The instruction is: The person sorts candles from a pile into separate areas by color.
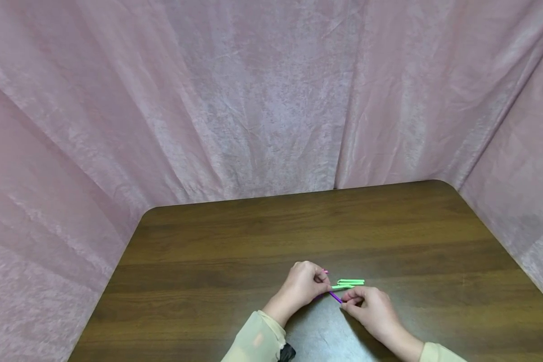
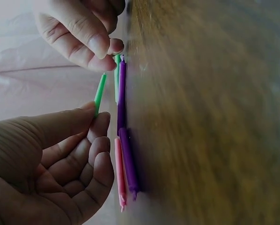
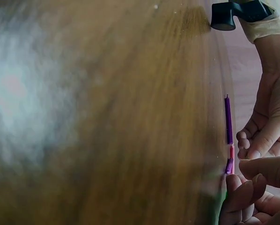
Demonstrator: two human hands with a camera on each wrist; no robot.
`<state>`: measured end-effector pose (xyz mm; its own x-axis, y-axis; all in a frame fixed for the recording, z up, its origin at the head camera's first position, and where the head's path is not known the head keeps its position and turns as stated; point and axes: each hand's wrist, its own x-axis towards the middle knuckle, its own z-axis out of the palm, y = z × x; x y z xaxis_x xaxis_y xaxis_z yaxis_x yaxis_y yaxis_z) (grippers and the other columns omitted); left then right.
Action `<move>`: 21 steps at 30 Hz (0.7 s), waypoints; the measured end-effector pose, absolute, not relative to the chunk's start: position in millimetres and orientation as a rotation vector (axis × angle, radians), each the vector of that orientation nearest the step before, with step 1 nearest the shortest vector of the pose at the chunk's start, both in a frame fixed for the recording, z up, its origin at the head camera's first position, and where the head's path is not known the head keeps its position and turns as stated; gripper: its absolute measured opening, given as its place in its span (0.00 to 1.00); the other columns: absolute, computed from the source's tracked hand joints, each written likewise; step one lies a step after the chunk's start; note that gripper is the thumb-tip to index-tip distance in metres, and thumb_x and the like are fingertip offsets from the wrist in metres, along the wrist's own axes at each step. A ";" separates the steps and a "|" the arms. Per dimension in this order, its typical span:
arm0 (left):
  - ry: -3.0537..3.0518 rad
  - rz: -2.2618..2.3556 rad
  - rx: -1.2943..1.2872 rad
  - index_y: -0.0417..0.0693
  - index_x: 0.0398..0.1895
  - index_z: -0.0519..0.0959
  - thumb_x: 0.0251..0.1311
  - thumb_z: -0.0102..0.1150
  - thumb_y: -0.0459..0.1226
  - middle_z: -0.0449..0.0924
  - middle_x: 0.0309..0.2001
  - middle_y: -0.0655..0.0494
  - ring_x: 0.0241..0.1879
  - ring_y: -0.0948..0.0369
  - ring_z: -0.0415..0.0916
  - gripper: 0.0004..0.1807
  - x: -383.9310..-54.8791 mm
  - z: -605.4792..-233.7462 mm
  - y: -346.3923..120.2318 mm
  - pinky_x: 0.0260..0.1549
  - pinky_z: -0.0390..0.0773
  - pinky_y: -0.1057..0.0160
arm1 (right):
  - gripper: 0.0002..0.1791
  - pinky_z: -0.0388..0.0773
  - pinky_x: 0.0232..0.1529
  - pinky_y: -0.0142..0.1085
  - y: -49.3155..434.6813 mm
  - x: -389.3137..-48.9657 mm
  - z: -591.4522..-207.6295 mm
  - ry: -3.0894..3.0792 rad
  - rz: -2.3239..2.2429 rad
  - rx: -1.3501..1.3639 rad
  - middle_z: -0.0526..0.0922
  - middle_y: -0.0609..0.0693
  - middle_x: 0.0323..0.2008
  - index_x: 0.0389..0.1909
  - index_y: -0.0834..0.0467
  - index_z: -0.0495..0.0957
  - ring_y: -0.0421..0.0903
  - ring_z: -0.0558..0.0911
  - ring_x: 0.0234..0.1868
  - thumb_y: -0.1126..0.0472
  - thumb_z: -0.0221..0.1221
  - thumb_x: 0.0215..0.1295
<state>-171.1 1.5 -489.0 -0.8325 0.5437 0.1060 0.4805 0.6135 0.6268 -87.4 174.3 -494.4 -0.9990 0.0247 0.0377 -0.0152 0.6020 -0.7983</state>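
Note:
My left hand (image 1: 300, 284) pinches a thin green candle (image 2: 100, 91) between thumb and forefinger, its tip pointing toward the right hand. In the left wrist view, two purple candles lie end to end on the table: one nearer (image 2: 129, 164), one farther (image 2: 121, 96). Beside the nearer one is a pink candle (image 2: 120, 168). My right hand (image 1: 375, 311) is low over the table, its bent fingertips close to the far end of a purple candle (image 1: 336, 297). Whether those fingertips grip anything is hidden. Green candles (image 1: 353, 281) lie just beyond the hands.
The brown wooden table (image 1: 199, 281) has rounded far corners. Pink curtains (image 1: 262, 100) hang behind it and at both sides. A black strap piece (image 1: 287, 352) is on the left wrist, at the cream sleeve (image 1: 258, 337).

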 end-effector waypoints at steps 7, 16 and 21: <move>2.731 0.982 0.866 0.54 0.19 0.86 0.48 0.73 0.37 0.80 0.20 0.71 0.23 0.77 0.69 0.05 -171.1 -488.5 7.6 0.28 0.68 0.76 | 0.06 0.71 0.26 0.30 172.7 -87.1 -497.6 -2.765 1.390 -0.023 0.82 0.39 0.21 0.26 0.55 0.83 0.31 0.73 0.20 0.67 0.71 0.48; 2.748 0.945 0.856 0.54 0.19 0.86 0.48 0.73 0.37 0.80 0.19 0.71 0.23 0.77 0.68 0.05 -170.8 -487.7 15.9 0.26 0.67 0.75 | 0.07 0.71 0.27 0.30 170.2 -86.5 -498.9 -2.769 1.365 -0.039 0.81 0.38 0.21 0.26 0.55 0.83 0.31 0.74 0.21 0.67 0.71 0.48; 2.785 0.894 0.884 0.55 0.19 0.86 0.48 0.73 0.38 0.80 0.19 0.72 0.24 0.76 0.70 0.06 -171.7 -488.4 19.7 0.27 0.68 0.75 | 0.07 0.71 0.27 0.30 168.3 -86.9 -499.2 -2.773 1.346 -0.058 0.79 0.37 0.20 0.26 0.53 0.83 0.31 0.73 0.21 0.67 0.71 0.48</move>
<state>-171.7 19.7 -488.4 -0.8292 0.5516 0.0904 0.5011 0.6619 0.5575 -86.9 168.3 -499.2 -0.9976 0.0594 0.0367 0.0079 0.6183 -0.7859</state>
